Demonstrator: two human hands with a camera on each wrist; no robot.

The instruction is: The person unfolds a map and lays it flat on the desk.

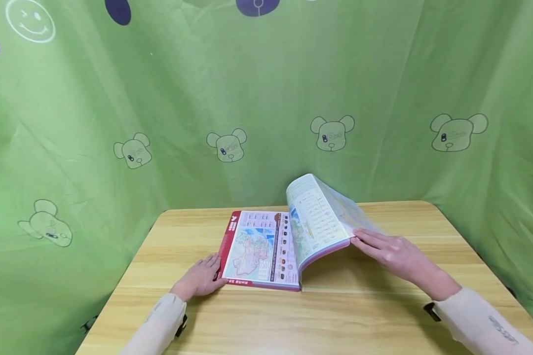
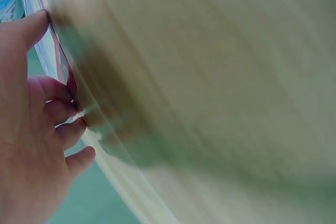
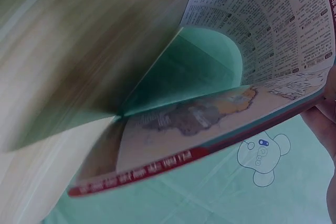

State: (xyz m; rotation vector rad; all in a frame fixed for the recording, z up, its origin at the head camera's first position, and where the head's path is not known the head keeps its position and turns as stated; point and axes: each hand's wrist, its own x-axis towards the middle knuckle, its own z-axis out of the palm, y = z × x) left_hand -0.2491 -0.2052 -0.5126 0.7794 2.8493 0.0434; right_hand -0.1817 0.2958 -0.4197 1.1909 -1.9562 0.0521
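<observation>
A large map book (image 1: 259, 249) lies open on the wooden table (image 1: 293, 320), its left side flat and showing a map page. My left hand (image 1: 200, 278) rests on the table with its fingertips against the book's left edge (image 2: 59, 61); the left hand (image 2: 31, 129) has its fingers loosely bent. My right hand (image 1: 393, 251) holds the outer edge of a thick block of pages (image 1: 317, 217), which is lifted and curved up off the table. In the right wrist view, the raised pages (image 3: 210, 114) arch over the table, and the right hand (image 3: 326, 111) shows only at the frame's edge.
A green cloth printed with bear heads (image 1: 266, 98) hangs close behind and on both sides of the table. The table's far edge (image 1: 404, 203) runs just behind the book. The blurred tabletop (image 2: 220, 77) fills most of the left wrist view.
</observation>
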